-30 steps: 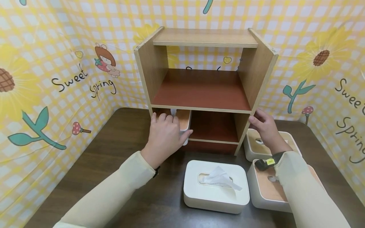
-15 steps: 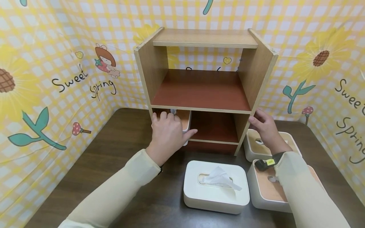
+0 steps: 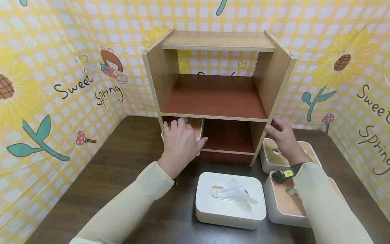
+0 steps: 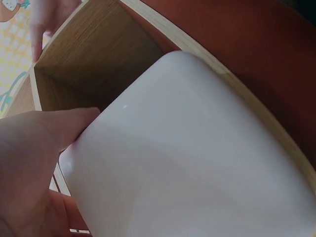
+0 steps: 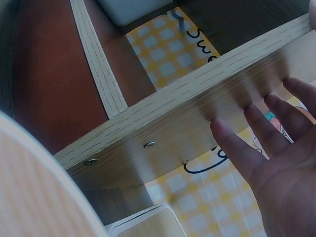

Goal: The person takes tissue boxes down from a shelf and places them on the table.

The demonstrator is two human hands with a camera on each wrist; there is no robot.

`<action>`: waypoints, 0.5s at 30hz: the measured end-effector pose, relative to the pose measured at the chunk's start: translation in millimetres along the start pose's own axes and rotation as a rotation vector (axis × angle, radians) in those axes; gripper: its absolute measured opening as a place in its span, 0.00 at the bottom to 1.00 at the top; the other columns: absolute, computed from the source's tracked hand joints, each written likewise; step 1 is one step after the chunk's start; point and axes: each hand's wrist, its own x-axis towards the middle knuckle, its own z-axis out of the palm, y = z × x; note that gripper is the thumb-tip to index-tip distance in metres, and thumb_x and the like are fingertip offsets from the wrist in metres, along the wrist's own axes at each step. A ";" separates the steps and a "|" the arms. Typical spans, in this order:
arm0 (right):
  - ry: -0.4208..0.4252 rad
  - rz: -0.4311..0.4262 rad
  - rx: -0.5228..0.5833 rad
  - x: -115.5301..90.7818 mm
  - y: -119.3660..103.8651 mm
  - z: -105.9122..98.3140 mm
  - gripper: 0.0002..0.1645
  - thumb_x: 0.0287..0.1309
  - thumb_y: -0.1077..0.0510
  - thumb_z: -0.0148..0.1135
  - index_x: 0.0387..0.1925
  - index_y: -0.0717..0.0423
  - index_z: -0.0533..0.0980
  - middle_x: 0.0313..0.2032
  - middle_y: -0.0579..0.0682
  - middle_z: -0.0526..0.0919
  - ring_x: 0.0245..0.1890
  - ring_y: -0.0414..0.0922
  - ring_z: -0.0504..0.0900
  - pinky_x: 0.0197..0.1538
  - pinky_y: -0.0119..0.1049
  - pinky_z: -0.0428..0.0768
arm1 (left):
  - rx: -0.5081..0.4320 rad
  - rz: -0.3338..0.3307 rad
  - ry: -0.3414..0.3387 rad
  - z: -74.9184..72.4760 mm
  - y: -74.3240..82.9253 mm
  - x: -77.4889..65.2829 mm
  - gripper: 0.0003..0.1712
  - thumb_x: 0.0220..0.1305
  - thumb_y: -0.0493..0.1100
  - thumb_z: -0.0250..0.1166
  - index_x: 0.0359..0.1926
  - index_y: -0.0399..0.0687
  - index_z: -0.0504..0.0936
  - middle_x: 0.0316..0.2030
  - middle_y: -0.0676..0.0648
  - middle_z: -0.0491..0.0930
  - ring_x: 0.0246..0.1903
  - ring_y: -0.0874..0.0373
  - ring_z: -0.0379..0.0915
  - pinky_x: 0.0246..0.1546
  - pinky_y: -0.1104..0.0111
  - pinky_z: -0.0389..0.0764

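Observation:
My left hand [image 3: 179, 145] grips a tissue box [image 3: 196, 127] that has a white body and a wood-look lid. The box sits partly inside the left of the lower compartment of a wooden shelf [image 3: 219, 96], with its front end sticking out. In the left wrist view, the thumb lies on a corner of the white box body [image 4: 173, 138]. Against the shelf's right side panel, my right hand [image 3: 283, 135] rests its fingertips. The right wrist view shows those fingers [image 5: 232, 140] nearly straight on the panel [image 5: 182, 128], with the thumb at the front edge.
A white tissue box [image 3: 210, 210] with a tissue poking out stands in front of the shelf. Two wood-lidded boxes, one nearer [image 3: 280, 217] and one farther [image 3: 269, 164], stand on the right, below my right forearm. Checked cloth [image 3: 115, 20] hangs around the dark table [image 3: 122, 149].
My left hand and forearm have shifted slightly right, and the held tissue box's left front corner now shows beside the fingers. The right hand stays at the shelf's side.

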 end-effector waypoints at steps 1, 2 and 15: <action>0.001 0.000 -0.003 -0.1 -0.1 0.1 0.18 0.67 0.68 0.55 0.50 0.45 0.80 0.42 0.47 0.81 0.39 0.39 0.80 0.42 0.31 0.80 | -0.002 -0.003 0.007 0.2 0.1 -0.6 0.41 0.55 0.72 0.60 0.26 0.34 0.82 0.31 0.39 0.75 0.35 0.40 0.74 0.50 0.43 0.71; 0.000 -0.001 -0.006 -0.2 -0.4 0.3 0.18 0.67 0.68 0.55 0.50 0.45 0.80 0.42 0.47 0.81 0.39 0.39 0.80 0.42 0.31 0.80 | -0.003 -0.006 0.015 0.4 0.2 -1.1 0.40 0.55 0.72 0.60 0.26 0.34 0.82 0.30 0.40 0.74 0.35 0.41 0.74 0.49 0.44 0.72; 0.000 0.001 -0.007 -0.5 -1.5 0.9 0.19 0.67 0.68 0.54 0.51 0.45 0.80 0.42 0.47 0.82 0.39 0.39 0.80 0.42 0.30 0.80 | 0.059 -0.032 0.091 1.9 2.1 -1.7 0.43 0.51 0.77 0.59 0.20 0.38 0.73 0.24 0.37 0.77 0.26 0.40 0.79 0.25 0.54 0.76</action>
